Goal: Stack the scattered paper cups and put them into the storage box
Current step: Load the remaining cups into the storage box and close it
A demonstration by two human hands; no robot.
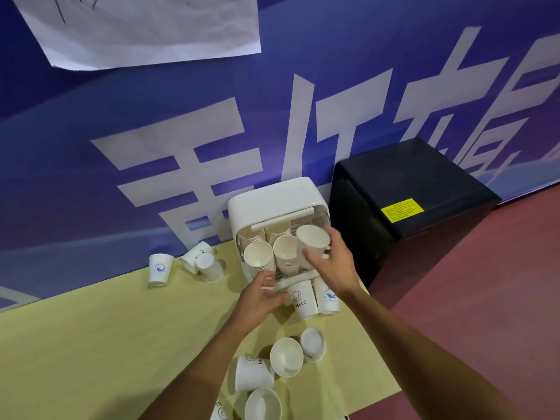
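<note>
Paper cups [303,300] before storage box [272,198]

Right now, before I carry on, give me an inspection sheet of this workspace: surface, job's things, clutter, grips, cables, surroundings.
surface: yellow-green tabletop, set against the wall.
job's things: white storage box, open, holds cup stacks; loose paper cups stand or lie left of it, right before it and near the table's front edge.
clutter: nothing seen.
grips: right grip holds a tilted cup at the box's opening; left grip curls at the box's front edge, hold unclear.
cables: nothing seen.
surroundings: blue banner with white characters, white paper sheet, black cabinet with yellow label, red floor.
</note>
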